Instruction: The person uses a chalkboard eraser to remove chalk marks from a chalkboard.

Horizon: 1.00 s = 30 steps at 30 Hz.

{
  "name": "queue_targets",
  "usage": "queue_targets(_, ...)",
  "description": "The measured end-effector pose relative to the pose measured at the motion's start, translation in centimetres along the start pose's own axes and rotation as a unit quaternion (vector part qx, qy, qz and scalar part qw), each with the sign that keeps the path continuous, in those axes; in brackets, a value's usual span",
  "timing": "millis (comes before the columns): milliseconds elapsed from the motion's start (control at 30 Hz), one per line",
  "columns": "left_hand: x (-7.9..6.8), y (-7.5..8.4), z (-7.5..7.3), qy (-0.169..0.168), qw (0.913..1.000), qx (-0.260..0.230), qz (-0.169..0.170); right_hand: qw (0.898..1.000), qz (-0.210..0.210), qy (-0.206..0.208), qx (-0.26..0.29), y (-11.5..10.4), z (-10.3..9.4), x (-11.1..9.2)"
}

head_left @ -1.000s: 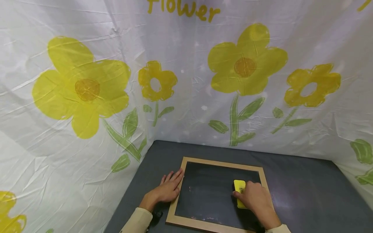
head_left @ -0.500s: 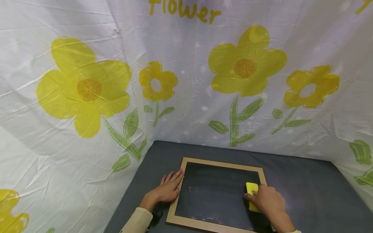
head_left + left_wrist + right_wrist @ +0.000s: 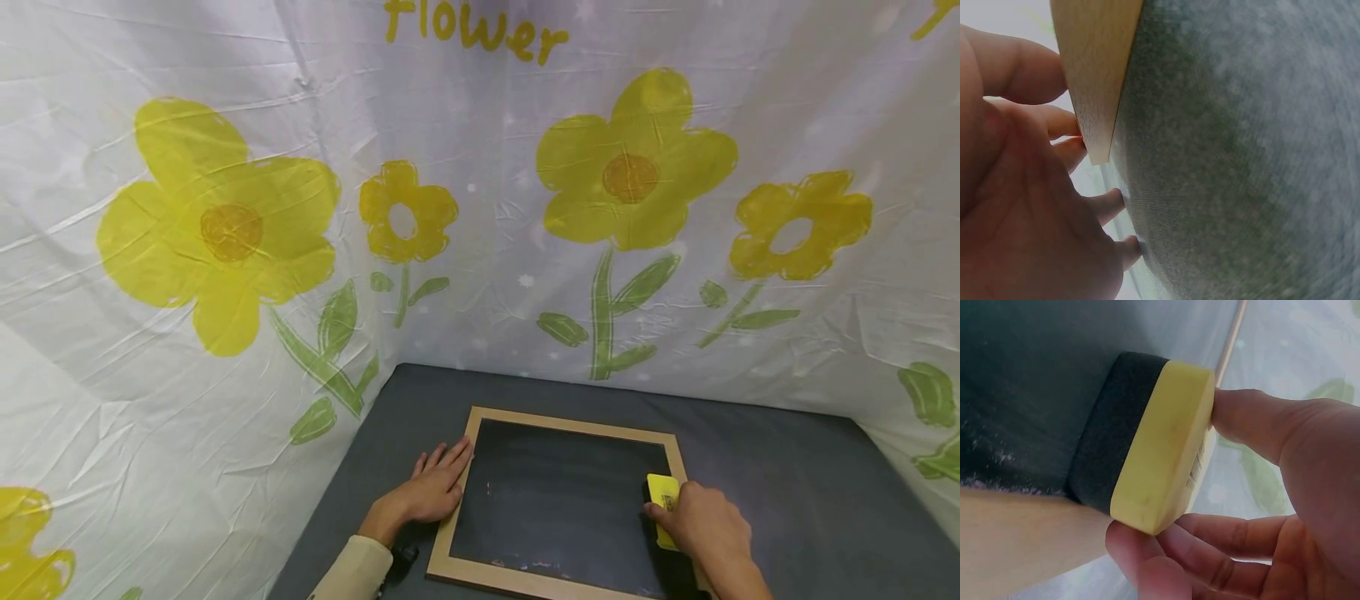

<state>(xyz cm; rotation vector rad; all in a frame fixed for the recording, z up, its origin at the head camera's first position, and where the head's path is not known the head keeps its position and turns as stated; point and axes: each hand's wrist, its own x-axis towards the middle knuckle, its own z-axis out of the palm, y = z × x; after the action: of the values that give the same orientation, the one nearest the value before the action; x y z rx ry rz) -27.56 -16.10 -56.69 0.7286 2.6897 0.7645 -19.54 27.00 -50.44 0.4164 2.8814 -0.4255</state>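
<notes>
A small blackboard [image 3: 555, 500] in a light wooden frame [image 3: 573, 424] lies on the dark table. My right hand [image 3: 705, 525] grips a yellow board eraser [image 3: 663, 500] near the board's right side. In the right wrist view the black felt of the eraser [image 3: 1119, 425] is against the board surface, with thumb and fingers at opposite edges of the yellow back. My left hand [image 3: 426, 492] rests at the left side of the frame, fingers spread and fairly straight. The left wrist view shows its fingers [image 3: 1022, 69] touching the outer side of the frame.
The dark grey table [image 3: 795, 492] extends beyond the board at the right and back. A white cloth [image 3: 495, 317] printed with yellow flowers hangs behind and to the left. Pale chalk marks [image 3: 540, 564] show along the board's near edge.
My right hand has slid the eraser rightward across the board, from right of centre to near the right frame edge. The left hand has stayed in place.
</notes>
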Motion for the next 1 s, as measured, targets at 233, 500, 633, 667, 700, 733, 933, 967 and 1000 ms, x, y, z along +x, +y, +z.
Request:
queue_targets(233, 0.2, 0.0, 0.1, -0.001, 0.9999, -0.007, -0.008, 1.0, -0.016, 0.0, -0.025, -0.7, 0.1, 0.1)
queue_targets(500, 0.5, -0.9, 0.5, 0.003, 0.9999, -0.013, 0.006, 0.998, -0.042, 0.016, -0.037, -2.4, 0.4, -0.3)
queue_targets(633, 0.9, -1.6, 1.0, 0.004, 0.9999, -0.01, 0.005, 0.998, -0.043, 0.028, -0.047, -3.4, 0.8, -0.3)
queue_targets(667, 0.9, -1.7, 1.1, 0.005, 0.9999, -0.01, 0.005, 0.997, -0.043, 0.031, -0.05, -3.7, 1.0, -0.3)
queue_targets(700, 0.9, -1.6, 1.1, 0.005, 0.9999, -0.01, 0.004, 0.997, -0.045, 0.035, -0.054, -3.9, 1.1, -0.3)
queue_targets(733, 0.8, -1.6, 1.0, 0.005, 0.9999, -0.01, 0.005, 0.996, -0.047, 0.04, -0.057, -4.1, 1.2, -0.3)
queue_targets(933, 0.6, -1.0, 0.8, 0.004, 0.9999, -0.01, 0.005, 0.994, -0.063, 0.066, -0.066, -5.2, 1.7, -0.4)
queue_targets(967, 0.6, -1.0, 0.8, 0.005, 0.9999, -0.009, 0.006, 0.993, -0.067, 0.069, -0.069, -5.4, 1.8, -0.4)
queue_targets(1000, 0.5, -1.0, 0.7, 0.004, 0.9999, -0.008, 0.006, 0.992, -0.072, 0.074, -0.071, -5.6, 1.8, -0.4)
